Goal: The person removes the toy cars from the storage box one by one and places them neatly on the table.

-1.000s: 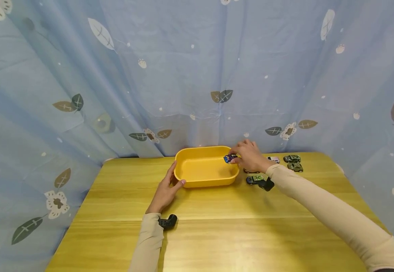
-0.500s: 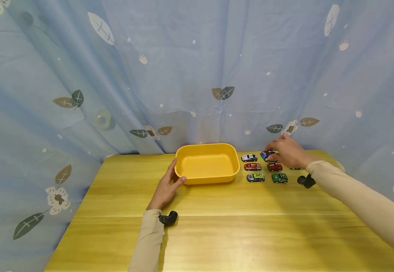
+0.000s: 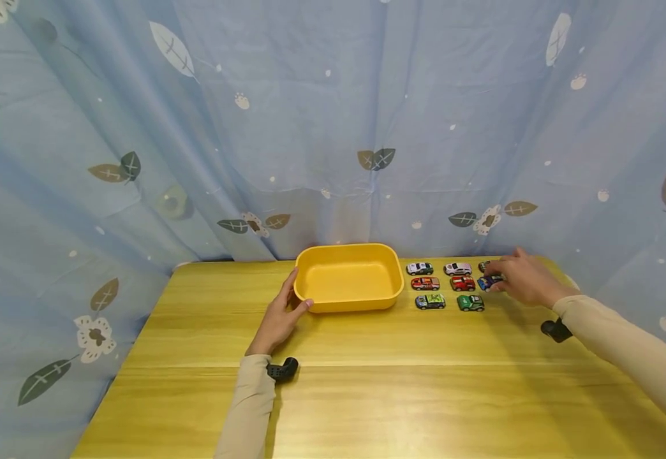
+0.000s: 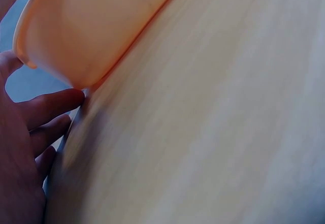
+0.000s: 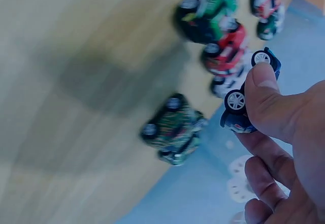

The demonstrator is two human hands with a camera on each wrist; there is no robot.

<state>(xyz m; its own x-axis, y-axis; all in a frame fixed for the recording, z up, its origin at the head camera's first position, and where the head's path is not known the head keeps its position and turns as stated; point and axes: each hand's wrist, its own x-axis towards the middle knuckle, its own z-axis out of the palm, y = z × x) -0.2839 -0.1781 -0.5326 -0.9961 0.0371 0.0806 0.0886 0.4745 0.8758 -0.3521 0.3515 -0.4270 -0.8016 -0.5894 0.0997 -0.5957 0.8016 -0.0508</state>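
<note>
My right hand [image 3: 522,279] pinches a blue toy car [image 3: 487,282] between thumb and fingers at the right end of a group of toy cars. The right wrist view shows the thumb across the side of this car [image 5: 235,101], between its wheels, lifted off the table. Two camouflage toy cars [image 5: 171,125] lie just beyond it, mostly hidden by the hand in the head view. My left hand [image 3: 277,322] holds the left end of a yellow plastic bin [image 3: 350,306], thumb at the near rim and fingers round the outer wall. Nothing lies inside the bin.
Right of the bin, several toy cars stand in short columns, among them a white one [image 3: 420,268], a red one [image 3: 462,283] and a green one [image 3: 471,303]. A blue patterned curtain [image 3: 333,127] hangs behind the wooden table [image 3: 379,395].
My right hand has carried the blue car rightward from over the bin's right end, past the standing cars, to beside the camouflage cars. The left hand and bin have stayed in place.
</note>
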